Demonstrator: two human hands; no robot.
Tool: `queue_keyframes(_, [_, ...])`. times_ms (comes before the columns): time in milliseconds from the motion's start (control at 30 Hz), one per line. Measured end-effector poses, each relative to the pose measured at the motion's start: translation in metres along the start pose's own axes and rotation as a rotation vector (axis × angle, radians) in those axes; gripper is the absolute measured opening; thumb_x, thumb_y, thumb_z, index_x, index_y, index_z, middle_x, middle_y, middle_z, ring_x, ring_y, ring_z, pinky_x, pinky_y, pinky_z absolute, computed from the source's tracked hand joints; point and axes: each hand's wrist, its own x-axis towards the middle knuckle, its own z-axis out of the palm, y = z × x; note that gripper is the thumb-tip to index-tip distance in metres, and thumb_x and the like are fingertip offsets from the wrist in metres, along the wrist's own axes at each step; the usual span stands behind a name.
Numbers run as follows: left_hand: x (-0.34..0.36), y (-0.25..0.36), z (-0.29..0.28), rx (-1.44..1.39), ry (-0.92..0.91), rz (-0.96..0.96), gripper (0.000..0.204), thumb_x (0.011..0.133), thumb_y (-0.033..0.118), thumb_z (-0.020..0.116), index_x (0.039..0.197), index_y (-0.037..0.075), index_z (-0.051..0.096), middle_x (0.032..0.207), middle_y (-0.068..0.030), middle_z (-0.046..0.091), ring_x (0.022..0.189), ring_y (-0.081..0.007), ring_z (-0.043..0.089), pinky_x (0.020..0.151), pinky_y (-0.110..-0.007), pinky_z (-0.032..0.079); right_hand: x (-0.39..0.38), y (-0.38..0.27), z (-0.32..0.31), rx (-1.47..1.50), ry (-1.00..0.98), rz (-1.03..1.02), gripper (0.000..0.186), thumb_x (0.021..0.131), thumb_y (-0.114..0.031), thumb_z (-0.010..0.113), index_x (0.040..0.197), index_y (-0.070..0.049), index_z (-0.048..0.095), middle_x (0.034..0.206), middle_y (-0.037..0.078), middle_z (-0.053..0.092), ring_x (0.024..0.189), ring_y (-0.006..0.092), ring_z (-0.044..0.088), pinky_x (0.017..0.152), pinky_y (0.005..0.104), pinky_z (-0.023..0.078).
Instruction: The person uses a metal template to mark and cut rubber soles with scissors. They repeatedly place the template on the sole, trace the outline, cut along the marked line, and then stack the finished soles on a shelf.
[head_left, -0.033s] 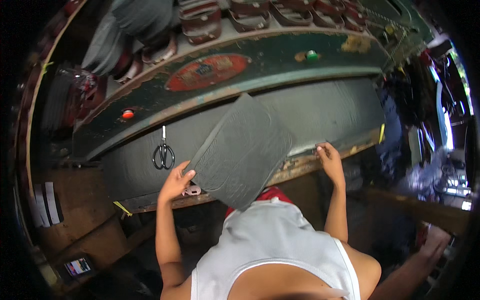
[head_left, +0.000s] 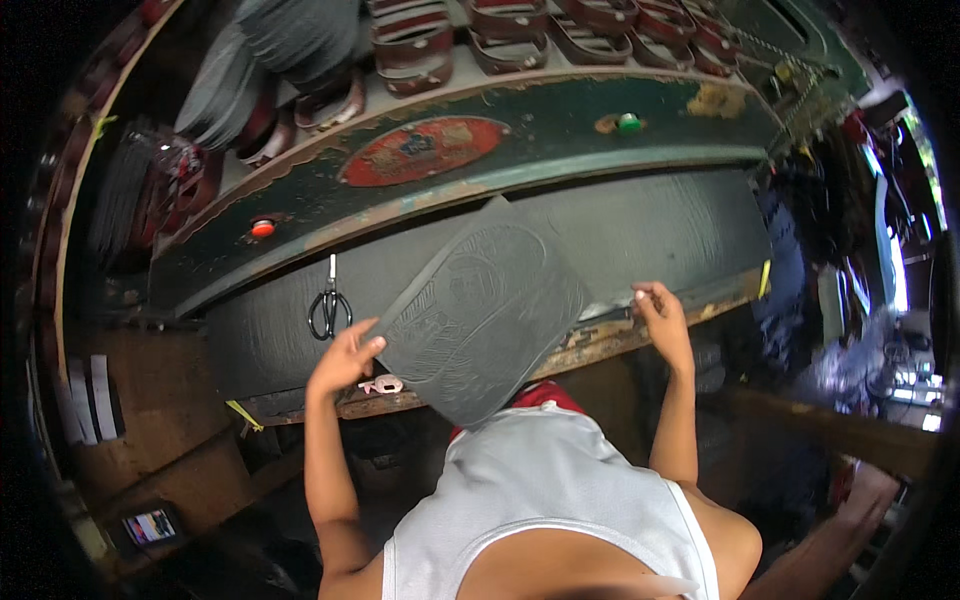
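A dark grey sheet with embossed curved lines lies askew over the worktop, its near corner hanging past the front edge towards my shirt. My left hand pinches the sheet's left corner between thumb and fingers. Beyond that hand, black-handled scissors rest on the worktop. Close to the front edge, right of the sheet, my right hand has its fingertips closed together; a small dark bit seems to be between them, too small to name. A small pink object sits at the edge beside my left hand.
Behind the dark worktop runs a worn green machine beam with a red button and a green button. Several reddish-brown curved pieces line the ledge above. Another person's arm shows at lower right.
The view has shifted slightly. My left hand has moved a little to the left, and the sheet's embossed lines show more clearly. The right hand keeps nearly the same place.
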Motion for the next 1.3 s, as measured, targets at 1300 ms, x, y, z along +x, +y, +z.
queue_keyframes(1300, [0.014,-0.118,0.058,-0.622,0.785,0.202,0.021,0.104,0.012,0.047,0.116,0.004,0.062,0.089,-0.0054,0.068,0.055,-0.011,0.061,0.047,-0.029,0.049,0.227,-0.429,0.124,-1.22,-0.002,-0.993,0.081,0.075,-0.04,0.084,0.138,0.003,0.056,0.136,0.024,0.061,0.133,0.0389,0.05,0.118,0.0461,0.03])
